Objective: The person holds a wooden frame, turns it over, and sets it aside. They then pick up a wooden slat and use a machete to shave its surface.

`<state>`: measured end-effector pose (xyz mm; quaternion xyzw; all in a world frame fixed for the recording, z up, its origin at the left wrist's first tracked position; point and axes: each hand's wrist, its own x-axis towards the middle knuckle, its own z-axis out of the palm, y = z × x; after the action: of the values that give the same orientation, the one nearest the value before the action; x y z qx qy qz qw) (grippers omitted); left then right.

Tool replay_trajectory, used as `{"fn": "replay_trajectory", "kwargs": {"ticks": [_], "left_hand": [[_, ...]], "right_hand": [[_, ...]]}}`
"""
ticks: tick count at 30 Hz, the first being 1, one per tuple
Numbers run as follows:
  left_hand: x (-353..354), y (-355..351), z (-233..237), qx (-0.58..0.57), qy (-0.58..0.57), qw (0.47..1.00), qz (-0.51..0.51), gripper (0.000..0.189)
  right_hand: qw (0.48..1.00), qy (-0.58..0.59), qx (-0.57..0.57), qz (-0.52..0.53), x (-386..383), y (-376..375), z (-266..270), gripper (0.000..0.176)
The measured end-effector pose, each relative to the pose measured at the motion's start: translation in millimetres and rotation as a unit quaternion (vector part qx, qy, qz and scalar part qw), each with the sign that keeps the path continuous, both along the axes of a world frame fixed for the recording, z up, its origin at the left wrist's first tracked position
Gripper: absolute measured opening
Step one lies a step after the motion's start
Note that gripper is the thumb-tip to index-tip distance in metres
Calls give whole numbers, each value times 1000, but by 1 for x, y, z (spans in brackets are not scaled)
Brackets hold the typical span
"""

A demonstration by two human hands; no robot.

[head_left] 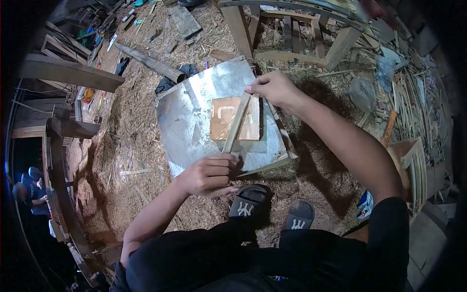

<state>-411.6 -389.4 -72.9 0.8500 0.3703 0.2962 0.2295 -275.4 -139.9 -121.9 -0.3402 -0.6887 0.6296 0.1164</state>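
Note:
A thin wooden strip (pixel 237 122) runs slantwise between my two hands. Its near end is wrapped in the fingers of my left hand (pixel 209 174). At the far end, the thumb and forefinger of my right hand (pixel 276 89) pinch it. Beneath the strip lies a square wooden block (pixel 223 114) with pale curved marks on its top; the strip crosses over its right half. The block rests on a worn board (pixel 182 124) with a grey, shiny, scuffed surface.
Wood shavings (pixel 141 146) cover the floor. A wooden frame (pixel 292 56) stands beyond the board, with a round log (pixel 151 62) to its left. Thin offcuts (pixel 418 117) and a plastic bag (pixel 363 92) lie at right. Another person (pixel 36 192) is at far left.

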Motion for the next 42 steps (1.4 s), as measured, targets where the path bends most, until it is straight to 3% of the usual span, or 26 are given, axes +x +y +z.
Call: {"fn": "replay_trajectory", "kwargs": {"ticks": [2,3,6,8,11,14,20,22,23,26,27,28,30,32,34,38,42], "left_hand": [[-3,1,-1,21,-19,1000,11,28],[-8,0,1,41,-22,998,41,28],[-20,-3,6,66,-72,984,151,31],[-27,-4,14,27,-66,971,228,29],[-42,2,13,30,-67,954,292,24],[-55,8,5,20,-73,942,327,24],[-63,9,3,-50,-171,899,401,26],[-67,6,0,-59,-164,899,402,26],[-69,4,-2,-66,-155,900,403,26],[-71,3,-3,-107,-187,875,434,26],[-73,5,-2,-102,-188,874,436,26],[-76,6,-2,-98,-190,870,444,25],[-81,10,-2,-85,-195,864,456,25],[-84,16,-2,-104,-290,841,444,24],[-85,19,0,-101,-297,834,454,23],[-87,22,1,-113,-334,816,458,22],[-85,20,-2,-124,-328,815,462,20]], "right_hand": [[997,13,47,-54,4,4,1,25],[996,12,-32,-79,4,11,1,20],[984,91,-104,-116,17,29,31,20],[984,114,-75,-111,18,49,32,21],[985,79,115,-104,12,66,40,26],[981,67,176,-48,3,64,55,28],[992,79,95,-37,-6,62,28,24],[987,84,48,-128,-2,66,18,23],[977,58,121,-163,1,74,14,23],[958,96,120,-242,11,99,8,26],[961,85,54,-259,18,96,25,25],[961,89,59,-255,24,92,33,25],[938,220,-56,-261,32,88,47,24],[933,237,-66,-264,32,85,47,22],[909,299,-126,-261,38,69,51,22],[891,256,-236,-291,52,63,36,15],[858,295,-333,-258,62,62,16,14]]}}
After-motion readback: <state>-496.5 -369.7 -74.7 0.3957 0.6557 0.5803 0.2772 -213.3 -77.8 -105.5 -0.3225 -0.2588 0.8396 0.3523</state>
